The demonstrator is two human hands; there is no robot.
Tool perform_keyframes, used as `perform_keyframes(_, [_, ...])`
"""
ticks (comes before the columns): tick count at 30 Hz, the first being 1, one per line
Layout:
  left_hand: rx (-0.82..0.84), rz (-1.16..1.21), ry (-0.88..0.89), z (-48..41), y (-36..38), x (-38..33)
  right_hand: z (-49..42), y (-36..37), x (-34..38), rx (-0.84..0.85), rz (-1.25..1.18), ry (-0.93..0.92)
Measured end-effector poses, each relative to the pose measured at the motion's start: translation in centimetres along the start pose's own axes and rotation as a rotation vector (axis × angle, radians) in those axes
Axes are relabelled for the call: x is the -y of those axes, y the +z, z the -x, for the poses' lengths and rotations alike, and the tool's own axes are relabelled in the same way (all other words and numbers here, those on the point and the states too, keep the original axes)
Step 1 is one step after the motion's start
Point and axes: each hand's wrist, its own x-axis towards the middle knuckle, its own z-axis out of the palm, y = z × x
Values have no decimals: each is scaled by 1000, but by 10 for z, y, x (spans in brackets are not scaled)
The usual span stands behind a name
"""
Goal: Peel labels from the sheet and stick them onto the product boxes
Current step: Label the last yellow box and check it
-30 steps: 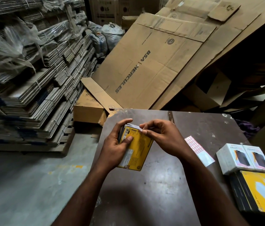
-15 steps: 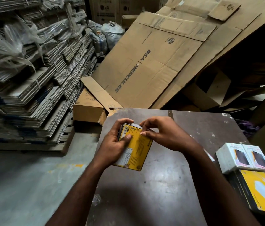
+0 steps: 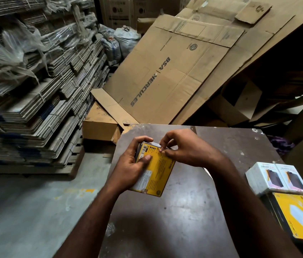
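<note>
Two hands are working on one yellow box (image 3: 159, 173). My left hand (image 3: 131, 167) is gripping its left side, fingers curling over the far corner and the thumb lying flat on the printed face. My right hand (image 3: 186, 149) is arching over the far edge, with its thumb and forefinger pinching together right at that edge. Whether a label is sitting between them is too small to tell.

I am holding the box over the left part of the table (image 3: 184, 216), with the table's left edge just beside my left wrist and the bare floor (image 3: 26, 211) dropping away beyond it. Bare tabletop is lying open toward me and also past my knuckles up to the far edge. On the right, two white boxes (image 3: 277, 178) are sitting side by side near the table's right edge, with a second yellow box (image 3: 299, 218) lying flat just in front of them, both well apart from my right hand.

Both forearms are reaching in from below, converging on the box, wrists bent slightly inward.

The box is facing up with its yellow side toward me, its long axis running roughly away from me, barcode end farthest. I cannot tell whether its near end is touching the table.
</note>
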Motion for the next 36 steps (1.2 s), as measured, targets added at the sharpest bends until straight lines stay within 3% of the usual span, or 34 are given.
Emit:
perform_keyframes(16, [7, -152, 31, 1, 2, -3, -1, -2, 7, -4, 75, -8])
perform_keyframes(36, [27, -147, 24, 0, -2, -2, -8, 0, 10, -6, 115, -9])
